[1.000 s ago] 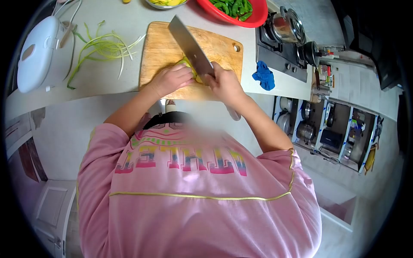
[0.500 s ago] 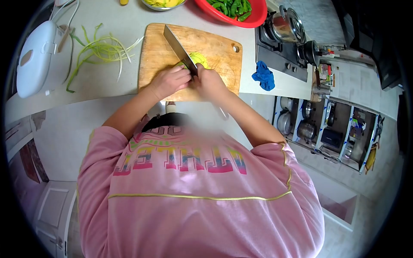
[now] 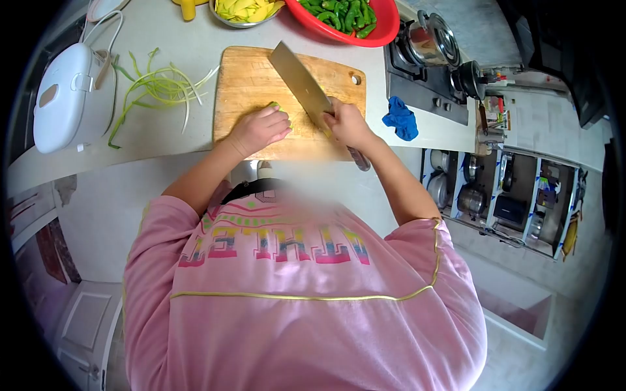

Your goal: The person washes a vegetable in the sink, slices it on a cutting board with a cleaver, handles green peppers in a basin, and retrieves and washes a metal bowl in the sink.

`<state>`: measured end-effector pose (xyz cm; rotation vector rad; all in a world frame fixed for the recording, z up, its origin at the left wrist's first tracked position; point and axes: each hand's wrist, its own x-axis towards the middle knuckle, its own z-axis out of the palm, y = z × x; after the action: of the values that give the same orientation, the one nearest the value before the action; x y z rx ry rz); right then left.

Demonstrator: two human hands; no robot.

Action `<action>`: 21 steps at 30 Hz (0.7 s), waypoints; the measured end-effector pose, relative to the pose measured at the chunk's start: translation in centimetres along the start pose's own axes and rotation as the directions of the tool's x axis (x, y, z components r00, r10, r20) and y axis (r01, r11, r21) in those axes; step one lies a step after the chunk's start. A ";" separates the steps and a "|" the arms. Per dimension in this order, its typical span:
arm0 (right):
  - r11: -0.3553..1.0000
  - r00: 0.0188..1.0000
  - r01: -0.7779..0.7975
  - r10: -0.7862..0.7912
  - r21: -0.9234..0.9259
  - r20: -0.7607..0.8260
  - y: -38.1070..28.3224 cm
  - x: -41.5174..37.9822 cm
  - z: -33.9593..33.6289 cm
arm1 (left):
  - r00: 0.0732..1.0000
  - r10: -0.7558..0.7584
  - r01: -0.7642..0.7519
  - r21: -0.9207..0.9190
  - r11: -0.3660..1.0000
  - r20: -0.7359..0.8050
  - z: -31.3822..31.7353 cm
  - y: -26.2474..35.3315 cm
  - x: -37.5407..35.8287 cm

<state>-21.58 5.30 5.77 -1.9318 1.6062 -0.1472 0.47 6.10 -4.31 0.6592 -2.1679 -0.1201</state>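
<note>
On the wooden cutting board (image 3: 244,72), my left hand (image 3: 263,129) has its fingers curled over a small green-skinned, pale-fleshed vegetable piece (image 3: 274,105), mostly hidden under them. My right hand (image 3: 350,124) grips a cleaver (image 3: 298,77) by its handle, whose end sticks out below the fist. The broad side of the blade faces up and slants to the far left, apart from my left hand. A bit of yellow-green shows by the blade near my right fingers; the blade covers the rest there.
Long green-and-white stalks (image 3: 163,88) lie left of the board, beside a white appliance (image 3: 62,98). Beyond the board stand a metal bowl of yellow-green slices (image 3: 244,12) and a red basin (image 3: 385,32) of green peppers. A blue cloth (image 3: 400,118) and a gas stove (image 3: 427,91) are on the right.
My right hand has moved right with the cleaver, away from my left hand, and the blade has turned to show its flat side. The slices beside the blade are no longer visible where they lay.
</note>
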 end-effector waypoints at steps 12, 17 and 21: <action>0.995 0.998 0.061 -0.060 -0.081 0.012 -5.3 -3.3 0.4 | 0.998 -0.051 0.052 -0.027 0.998 0.027 -0.2 0.1 -0.2; 0.992 0.998 0.061 -0.057 -0.108 0.037 -5.8 -3.6 0.1 | 0.998 -0.057 0.059 -0.065 0.996 0.020 -0.4 0.2 0.0; 0.988 0.996 0.049 -0.038 -0.148 0.074 -6.3 -3.7 -0.1 | 0.997 -0.074 0.074 -0.089 0.993 0.011 -0.9 0.5 0.3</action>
<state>-17.26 9.14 10.20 -2.0626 1.5679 0.0259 0.81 6.49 -3.42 0.6884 -2.1322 -0.2581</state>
